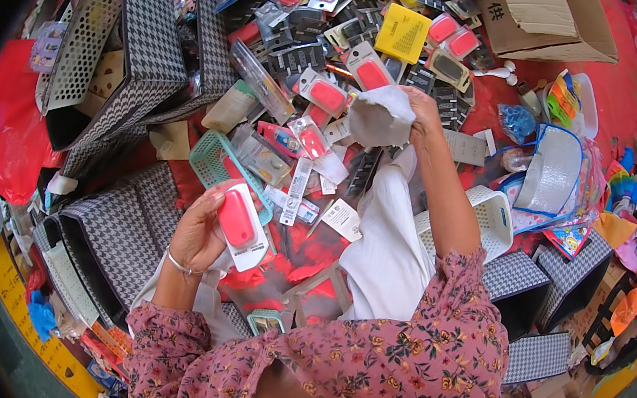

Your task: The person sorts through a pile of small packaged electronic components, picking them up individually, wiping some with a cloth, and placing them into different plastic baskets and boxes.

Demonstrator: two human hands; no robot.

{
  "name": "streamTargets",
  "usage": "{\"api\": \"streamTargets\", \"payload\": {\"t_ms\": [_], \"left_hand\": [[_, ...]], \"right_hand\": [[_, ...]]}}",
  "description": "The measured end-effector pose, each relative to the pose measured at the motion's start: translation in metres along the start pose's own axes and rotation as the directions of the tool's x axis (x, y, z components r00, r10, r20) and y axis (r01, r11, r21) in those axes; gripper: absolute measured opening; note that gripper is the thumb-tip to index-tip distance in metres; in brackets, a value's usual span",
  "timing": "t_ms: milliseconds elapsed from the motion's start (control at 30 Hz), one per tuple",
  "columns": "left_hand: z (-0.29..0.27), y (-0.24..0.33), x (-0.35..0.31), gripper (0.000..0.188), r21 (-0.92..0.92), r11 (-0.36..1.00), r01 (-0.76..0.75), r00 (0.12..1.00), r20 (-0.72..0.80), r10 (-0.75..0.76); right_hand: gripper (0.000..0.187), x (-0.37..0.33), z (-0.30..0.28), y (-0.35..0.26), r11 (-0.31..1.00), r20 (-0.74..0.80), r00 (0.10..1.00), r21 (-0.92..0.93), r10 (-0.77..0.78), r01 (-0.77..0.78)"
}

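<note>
My left hand [196, 236] grips a blister pack [239, 221] with a rounded red item on a white card, its fingers closed round the left edge. Farther off, my right hand [423, 115] is closed on a crumpled greyish-white cloth [380, 117], which hangs over the heap. Beneath the cloth lie similar red blister packs [323, 92]. A teal plastic basket [220, 157] stands just beyond my left hand. White slim packs and small cards, including a printed card [343, 219], lie between my hands.
Houndstooth-patterned storage boxes [149, 27] stand at the left, with more at the lower right. Beyond my right forearm is a white basket [491, 220]. An open cardboard box [550, 25] sits at the far right. A yellow packet [402, 33] tops the pile.
</note>
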State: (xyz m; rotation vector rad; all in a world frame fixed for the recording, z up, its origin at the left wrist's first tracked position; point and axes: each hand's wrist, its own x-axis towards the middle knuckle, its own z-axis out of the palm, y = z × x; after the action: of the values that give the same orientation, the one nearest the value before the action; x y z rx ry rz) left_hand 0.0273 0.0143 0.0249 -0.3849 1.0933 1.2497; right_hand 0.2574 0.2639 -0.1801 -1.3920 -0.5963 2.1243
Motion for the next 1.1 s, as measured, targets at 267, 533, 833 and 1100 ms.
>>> {"api": "streamTargets", "payload": {"t_ms": [267,533,833,1100], "left_hand": [[-0.005,0.008,-0.009,0.048,-0.049,0.996,-0.073,0.995,0.059,0.076],[-0.010,0.026,-0.041,0.042,-0.209,0.962,-0.173,0.962,0.172,0.210],[-0.010,0.041,-0.053,0.039,-0.292,0.946,-0.141,0.868,0.423,0.259],[-0.037,0.046,-0.033,0.039,-0.370,0.929,0.019,0.785,0.580,0.216]], "right_hand": [[0.017,-0.010,-0.041,0.023,0.983,-0.208,0.977,-0.181,-0.055,0.017],[0.035,-0.081,-0.007,-0.037,0.951,0.093,0.984,0.260,0.150,-0.169],[0.017,-0.199,0.175,-0.100,0.991,0.282,0.956,-0.084,-0.080,0.108],[0.036,-0.273,0.287,0.010,-0.398,0.862,0.137,-0.359,-0.487,0.844]]}}
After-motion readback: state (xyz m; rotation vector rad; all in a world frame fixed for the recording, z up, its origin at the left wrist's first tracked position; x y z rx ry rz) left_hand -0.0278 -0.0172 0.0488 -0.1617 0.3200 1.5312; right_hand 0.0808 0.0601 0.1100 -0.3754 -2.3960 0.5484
